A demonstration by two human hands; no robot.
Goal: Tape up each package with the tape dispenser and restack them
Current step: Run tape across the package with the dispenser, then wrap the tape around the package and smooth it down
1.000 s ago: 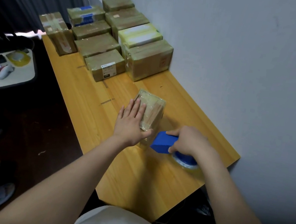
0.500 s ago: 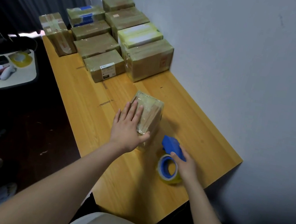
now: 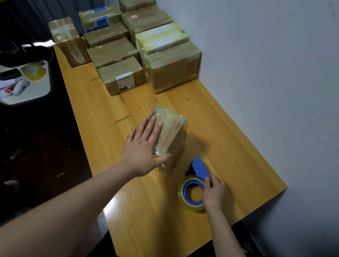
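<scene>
Small brown tape-wrapped cardboard package (image 3: 170, 133) mid wooden table (image 3: 236, 160), left hand (image 3: 142, 146) flat on it, fingers spread; right hand (image 3: 216, 192) at its 4 o'clock rests straightish fingers on blue tape dispenser (image 3: 194, 182); likely next: grip package squarely, restack at 12 o'clock.

Package (image 3: 121, 69) label print illegible.
</scene>
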